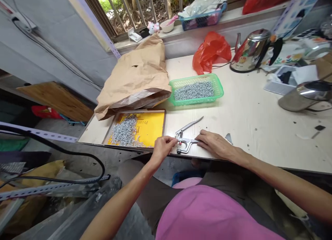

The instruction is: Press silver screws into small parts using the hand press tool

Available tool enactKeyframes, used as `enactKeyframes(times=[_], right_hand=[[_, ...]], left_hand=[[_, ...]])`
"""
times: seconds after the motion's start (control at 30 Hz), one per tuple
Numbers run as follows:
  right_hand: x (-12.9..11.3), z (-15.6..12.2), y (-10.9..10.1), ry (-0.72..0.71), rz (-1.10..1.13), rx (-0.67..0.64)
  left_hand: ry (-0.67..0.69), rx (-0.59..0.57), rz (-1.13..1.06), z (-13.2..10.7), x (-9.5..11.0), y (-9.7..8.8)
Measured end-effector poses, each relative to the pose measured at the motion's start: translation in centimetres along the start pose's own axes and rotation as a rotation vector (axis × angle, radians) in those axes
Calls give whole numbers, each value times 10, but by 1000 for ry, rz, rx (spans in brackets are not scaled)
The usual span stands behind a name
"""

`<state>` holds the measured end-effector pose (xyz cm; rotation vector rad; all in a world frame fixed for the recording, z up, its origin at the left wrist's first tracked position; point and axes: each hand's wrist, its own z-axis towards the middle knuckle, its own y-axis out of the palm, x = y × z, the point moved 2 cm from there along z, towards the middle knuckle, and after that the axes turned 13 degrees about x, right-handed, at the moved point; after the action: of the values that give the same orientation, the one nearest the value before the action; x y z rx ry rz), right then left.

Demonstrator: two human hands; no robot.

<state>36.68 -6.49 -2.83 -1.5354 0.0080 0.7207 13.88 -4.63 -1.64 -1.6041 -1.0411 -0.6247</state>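
Note:
Silver hand pliers with a coil spring, a small red part and a rounded open jaw lie at the table's front edge. Their upper handle slants away to the right. My left hand is at the left end of the pliers, thumb and forefinger pinched together by the jaw; what is between them is too small to make out. My right hand has its fingers closed on the lower handle. Left of the hands, a shallow yellow-bottomed tray bears a heap of small metal pins.
Behind the pliers, a green plastic basket holds many similar metal pieces. A brown paper bag leans beside it. Farther back are a red plastic bag and a steel kettle. A metal jug is at the right.

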Motion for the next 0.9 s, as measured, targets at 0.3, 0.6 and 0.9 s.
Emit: enactKeyframes(times=[0.3, 0.6, 0.9], right_hand=[[-2, 2, -1, 39, -72, -5], [1, 2, 3, 40, -72, 12], [20, 14, -14, -76, -131, 161]], left_hand=[[-43, -45, 143, 5, -6, 14], [-75, -125, 281, 10, -12, 14], [-298, -256, 156, 9, -3, 14]])
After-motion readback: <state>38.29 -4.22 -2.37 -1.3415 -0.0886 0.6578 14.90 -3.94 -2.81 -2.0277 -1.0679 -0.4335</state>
